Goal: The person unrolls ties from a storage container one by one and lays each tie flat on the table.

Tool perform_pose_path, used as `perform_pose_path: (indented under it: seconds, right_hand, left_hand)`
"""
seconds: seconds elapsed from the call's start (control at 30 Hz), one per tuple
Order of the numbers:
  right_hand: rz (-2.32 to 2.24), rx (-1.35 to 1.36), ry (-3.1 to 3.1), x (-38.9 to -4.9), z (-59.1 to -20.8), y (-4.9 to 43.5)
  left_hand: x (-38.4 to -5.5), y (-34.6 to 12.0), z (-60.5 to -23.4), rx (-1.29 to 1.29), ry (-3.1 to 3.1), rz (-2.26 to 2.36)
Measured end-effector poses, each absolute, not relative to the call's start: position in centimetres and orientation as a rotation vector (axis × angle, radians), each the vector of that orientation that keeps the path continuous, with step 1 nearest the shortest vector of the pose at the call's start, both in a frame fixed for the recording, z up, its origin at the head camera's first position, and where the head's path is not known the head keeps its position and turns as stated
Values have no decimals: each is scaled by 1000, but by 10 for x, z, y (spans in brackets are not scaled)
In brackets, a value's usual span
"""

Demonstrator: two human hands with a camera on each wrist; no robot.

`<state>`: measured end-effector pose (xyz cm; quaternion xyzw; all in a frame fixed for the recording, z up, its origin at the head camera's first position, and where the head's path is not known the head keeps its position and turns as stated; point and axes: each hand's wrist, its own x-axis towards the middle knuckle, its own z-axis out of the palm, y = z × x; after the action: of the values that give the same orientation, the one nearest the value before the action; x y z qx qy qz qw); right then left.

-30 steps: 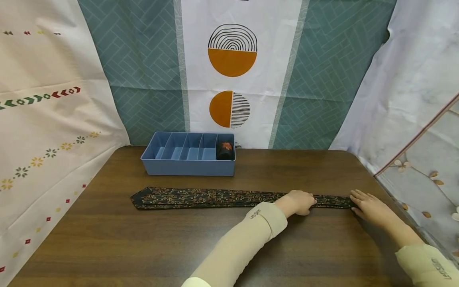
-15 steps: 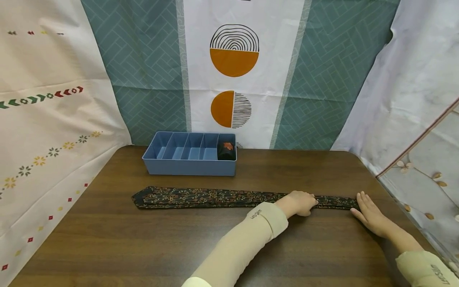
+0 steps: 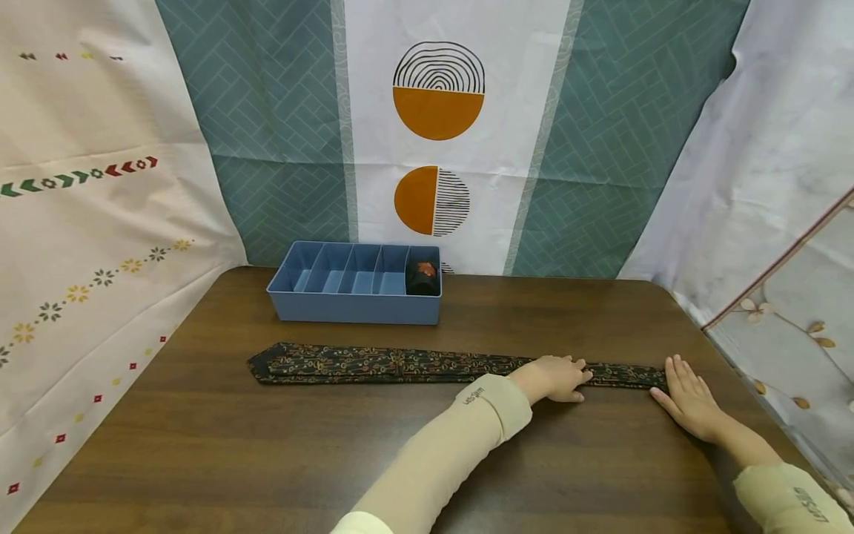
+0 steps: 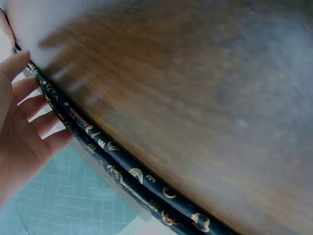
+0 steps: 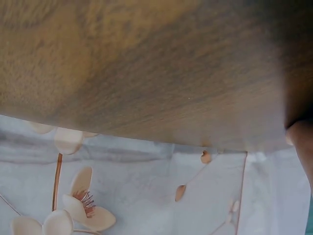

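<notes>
A dark necktie [image 3: 347,365] with a gold and orange pattern lies stretched sideways across the table, its wide pointed end on the left. My left hand [image 3: 559,377] rests on its narrower part, fingers spread. The left wrist view shows that hand [image 4: 29,122] with fingertips against the necktie [image 4: 112,156], whose edges look folded inward. At the narrow end, my right hand [image 3: 692,400] lies flat with extended fingers, touching or right beside the tip. Only a small part of the right hand [image 5: 302,142] enters the right wrist view.
Behind the necktie stands a blue divided box [image 3: 353,308]. Its rightmost compartment holds a dark rolled item [image 3: 423,279] with an orange leaf motif. The brown table [image 3: 267,460] meets patterned cloths at the back and sides.
My right hand has shifted slightly right and straightened its fingers at the tie's narrow end. The left hand's fingers have spread in place. The view has shifted a little.
</notes>
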<state>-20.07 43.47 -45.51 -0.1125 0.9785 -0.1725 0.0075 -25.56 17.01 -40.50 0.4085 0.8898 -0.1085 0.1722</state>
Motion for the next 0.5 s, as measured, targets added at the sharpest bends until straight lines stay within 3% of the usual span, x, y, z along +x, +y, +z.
perform_pose_path:
  seconds: [0.5]
  right_hand:
    - [-508, -270, 2979, -201, -450, 425]
  left_hand:
    - [-249, 131, -397, 1178, 2506, -339]
